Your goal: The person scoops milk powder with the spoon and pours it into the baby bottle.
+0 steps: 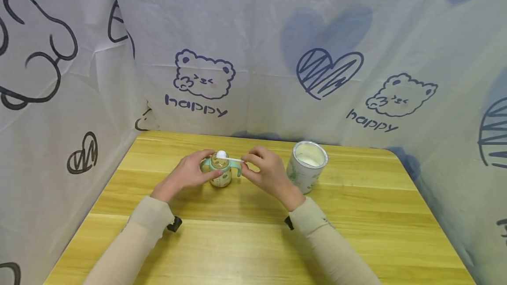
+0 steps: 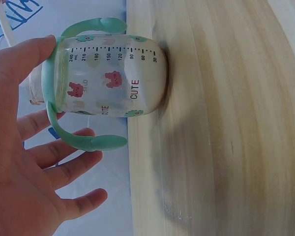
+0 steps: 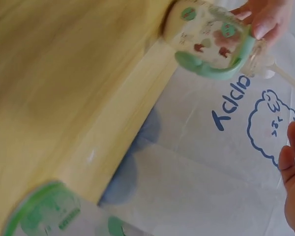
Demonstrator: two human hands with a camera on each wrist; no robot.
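A clear baby bottle (image 1: 220,181) with green handles stands upright on the table. My left hand (image 1: 190,170) holds it at the collar, thumb on one side and index finger on the other; its other fingers spread loosely in the left wrist view. White contents fill the lower part of the bottle (image 2: 103,73). My right hand (image 1: 267,171) pinches the handle end of a white scoop (image 1: 222,155), whose bowl is over the bottle's mouth. In the right wrist view the scoop's handle (image 3: 286,77) reaches across to the mouth. Whether powder is in the bowl cannot be seen.
An open can (image 1: 304,176) of pale powder (image 1: 309,156) stands just right of my right hand, beyond the wrist. The wooden table (image 1: 245,250) ends at a hanging printed cloth (image 1: 257,100) behind and at the sides.
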